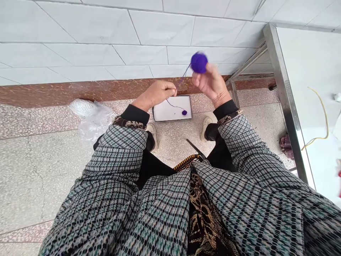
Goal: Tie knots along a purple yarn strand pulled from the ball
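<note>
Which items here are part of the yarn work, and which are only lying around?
In use:
right hand holding the purple yarn ball
left hand pinching the yarn strand
white box with a small purple ball

Lying about:
plastic bag
yellow cord
metal table frame

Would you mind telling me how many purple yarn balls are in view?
2: a large purple yarn ball held up in the right hand, and a small purple ball on the white board between the shoes.

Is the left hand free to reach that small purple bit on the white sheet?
Probably not yet: the left hand is pinching the yarn strand, though nothing blocks the sheet below.
</note>
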`<state>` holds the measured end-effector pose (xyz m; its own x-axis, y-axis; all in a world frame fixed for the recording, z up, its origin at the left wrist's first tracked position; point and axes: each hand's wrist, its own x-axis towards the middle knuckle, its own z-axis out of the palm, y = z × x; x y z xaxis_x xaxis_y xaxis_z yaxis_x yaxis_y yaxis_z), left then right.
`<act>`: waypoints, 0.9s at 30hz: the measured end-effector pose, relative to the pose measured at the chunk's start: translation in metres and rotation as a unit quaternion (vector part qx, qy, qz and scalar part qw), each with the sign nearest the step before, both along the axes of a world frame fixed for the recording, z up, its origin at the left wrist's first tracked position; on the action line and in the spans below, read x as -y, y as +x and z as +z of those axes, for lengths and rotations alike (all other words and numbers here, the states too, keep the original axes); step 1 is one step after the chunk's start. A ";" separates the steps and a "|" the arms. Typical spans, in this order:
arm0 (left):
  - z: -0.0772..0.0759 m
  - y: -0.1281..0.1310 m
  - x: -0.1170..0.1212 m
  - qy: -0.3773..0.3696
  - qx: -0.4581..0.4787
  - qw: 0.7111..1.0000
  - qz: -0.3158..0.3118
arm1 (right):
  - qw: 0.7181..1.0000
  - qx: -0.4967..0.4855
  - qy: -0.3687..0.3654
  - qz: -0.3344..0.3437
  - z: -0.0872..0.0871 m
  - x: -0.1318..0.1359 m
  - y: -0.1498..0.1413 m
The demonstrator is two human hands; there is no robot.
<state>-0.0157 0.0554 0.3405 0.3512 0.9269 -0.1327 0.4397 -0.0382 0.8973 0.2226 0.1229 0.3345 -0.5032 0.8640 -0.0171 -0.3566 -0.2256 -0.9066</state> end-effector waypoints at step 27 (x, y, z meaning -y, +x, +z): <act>0.006 0.012 0.007 -0.016 -0.039 0.982 -0.182 | 0.954 0.263 -0.127 -0.063 -0.009 0.005 -0.020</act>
<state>-0.0036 0.0485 0.3462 0.6457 0.7371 -0.1994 0.4697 -0.1774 0.8648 0.2030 0.1177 0.3258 -0.2603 0.8515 -0.4552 0.0945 -0.4467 -0.8897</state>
